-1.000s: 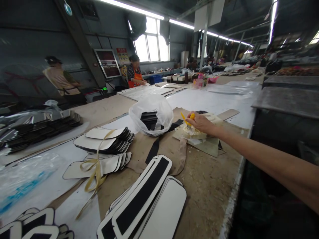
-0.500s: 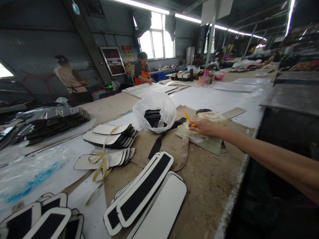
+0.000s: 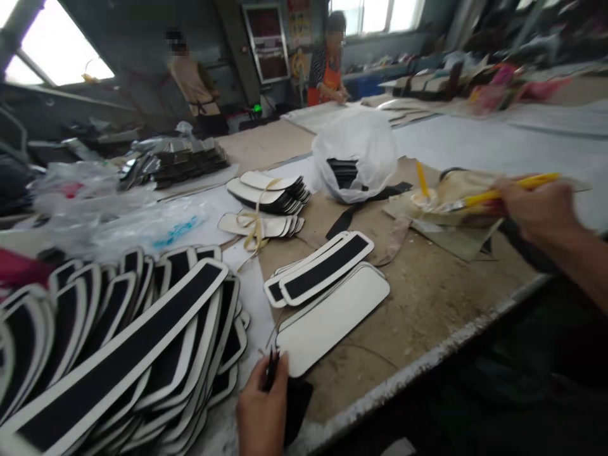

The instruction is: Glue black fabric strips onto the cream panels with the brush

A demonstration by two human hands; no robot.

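Note:
My left hand is at the bottom centre, fingers closed on a black strip, beside the lower left corner of a white panel. At the right, my right hand grips a yellow-handled brush, whose pale tip is near the glue container. A second yellow stick stands in that container. Panels with black centres lie just behind the white one. A large fanned pile of similar panels fills the lower left.
A clear bag with black pieces stands mid-table. Tied white pieces lie left of it. Plastic film and a dark stack are further left. The table's worn edge runs diagonally. Two people stand behind.
The view has swung left and down. My left hand has come into view with a black strip. My right hand now holds the brush raised, its yellow handle pointing right.

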